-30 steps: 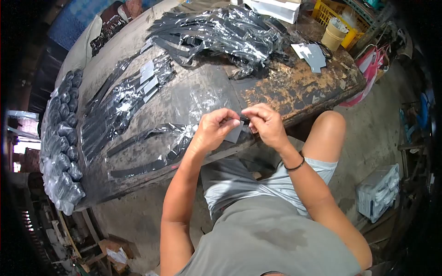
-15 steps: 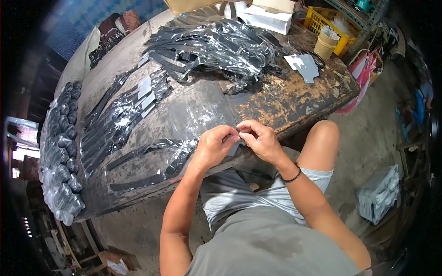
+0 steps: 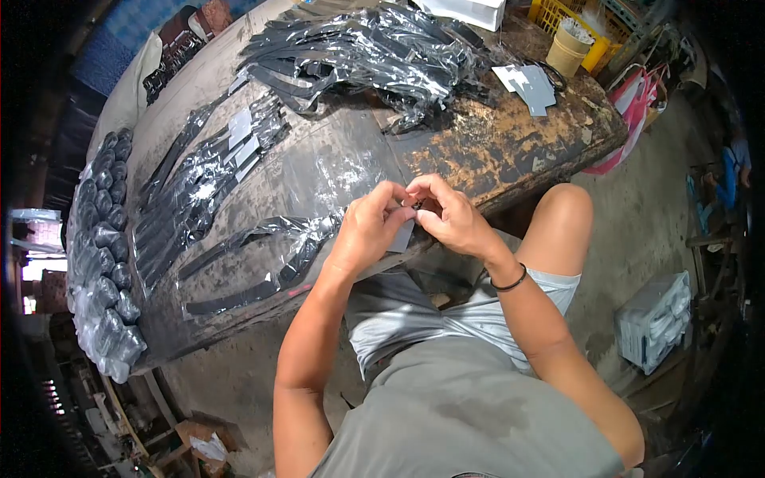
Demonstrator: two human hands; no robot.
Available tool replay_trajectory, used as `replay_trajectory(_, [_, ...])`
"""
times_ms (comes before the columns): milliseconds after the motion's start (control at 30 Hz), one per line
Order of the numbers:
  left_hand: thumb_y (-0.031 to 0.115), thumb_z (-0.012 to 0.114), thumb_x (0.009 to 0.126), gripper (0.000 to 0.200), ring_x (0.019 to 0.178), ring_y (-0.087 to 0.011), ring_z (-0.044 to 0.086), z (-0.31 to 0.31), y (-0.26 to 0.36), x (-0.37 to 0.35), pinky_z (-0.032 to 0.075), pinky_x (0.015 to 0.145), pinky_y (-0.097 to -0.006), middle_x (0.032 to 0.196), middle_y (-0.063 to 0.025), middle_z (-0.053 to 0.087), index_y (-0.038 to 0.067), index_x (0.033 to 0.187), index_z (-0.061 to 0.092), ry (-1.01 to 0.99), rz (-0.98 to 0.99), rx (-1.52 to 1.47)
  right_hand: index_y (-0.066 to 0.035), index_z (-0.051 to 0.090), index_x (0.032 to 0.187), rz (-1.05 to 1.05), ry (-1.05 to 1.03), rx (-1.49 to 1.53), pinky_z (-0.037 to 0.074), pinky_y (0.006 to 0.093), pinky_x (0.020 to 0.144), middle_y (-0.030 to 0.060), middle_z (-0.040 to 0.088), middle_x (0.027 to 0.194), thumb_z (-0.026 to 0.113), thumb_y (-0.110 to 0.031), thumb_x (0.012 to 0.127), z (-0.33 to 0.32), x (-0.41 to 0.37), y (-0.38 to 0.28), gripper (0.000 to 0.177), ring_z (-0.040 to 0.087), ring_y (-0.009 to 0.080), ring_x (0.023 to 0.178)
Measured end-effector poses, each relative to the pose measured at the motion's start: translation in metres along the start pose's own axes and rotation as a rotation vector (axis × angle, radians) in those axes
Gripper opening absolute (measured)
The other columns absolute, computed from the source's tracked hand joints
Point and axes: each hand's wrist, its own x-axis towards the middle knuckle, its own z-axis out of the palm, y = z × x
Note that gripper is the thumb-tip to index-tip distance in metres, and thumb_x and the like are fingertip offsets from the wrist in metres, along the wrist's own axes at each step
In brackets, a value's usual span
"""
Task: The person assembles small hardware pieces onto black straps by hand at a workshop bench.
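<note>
My left hand (image 3: 368, 225) and my right hand (image 3: 453, 221) meet at the table's front edge, both closed in a pinch. Between the fingertips shows a small dark piece (image 3: 417, 205), too small to name. A grey card (image 3: 402, 237) hangs just below the fingers; what holds it is hidden. Behind my left hand lies a black strap in clear plastic (image 3: 307, 231), its two lengths spreading left over the table.
The worn table (image 3: 335, 163) bears a heap of plastic-wrapped black straps (image 3: 374, 60), a row of wrapped straps with grey cards (image 3: 203, 187), and wrapped coils (image 3: 103, 247) along its left edge. Loose grey cards (image 3: 527, 86) lie near a tan cup (image 3: 569, 49) and yellow crate (image 3: 550, 22).
The view has tilted down slightly, so most things sit a little differently in the frame. Both hands stay together in a pinch; more of the small dark piece and the grey card shows.
</note>
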Motion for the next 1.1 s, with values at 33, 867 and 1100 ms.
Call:
replay_trajectory(33, [0.005,0.069,0.082,0.019,0.065,-0.0102,0.055,0.000,-0.001,0.001,0.046,0.059,-0.0264,0.071,-0.0057,0.061,0.002,0.098,0.060,-0.005,-0.031,-0.048,-0.005,0.048,0.118,-0.012,-0.045,-0.026,0.049,0.0314,0.071,0.0102,0.062,0.092,0.055,0.000,0.081,-0.001,0.000,0.003,0.038,0.063,0.0186,0.081])
replay_trajectory(867, [0.028,0.069,0.084,0.034,0.075,-0.0167,0.058,-0.045,-0.030,0.037,0.044,0.068,-0.0320,0.076,-0.0083,0.063,0.000,0.101,0.059,-0.488,-0.149,0.103,-0.002,0.052,0.109,0.211,0.296,0.455,0.050,0.0226,0.052,0.0045,0.057,0.080,0.060,-0.001,0.087,-0.010,-0.006,0.010,0.023,0.056,0.0086,0.060])
replay_trajectory(1100, [0.016,0.070,0.083,0.023,0.074,-0.0092,0.055,-0.053,-0.049,0.024,0.043,0.067,-0.0256,0.079,-0.0025,0.062,0.002,0.094,0.056,-0.546,-0.313,-0.268,-0.002,0.054,0.107,0.335,0.280,0.234,0.047,0.0215,0.045,0.0027,0.056,0.076,0.059,-0.007,0.088,-0.007,-0.008,0.007,0.020,0.055,0.0066,0.056])
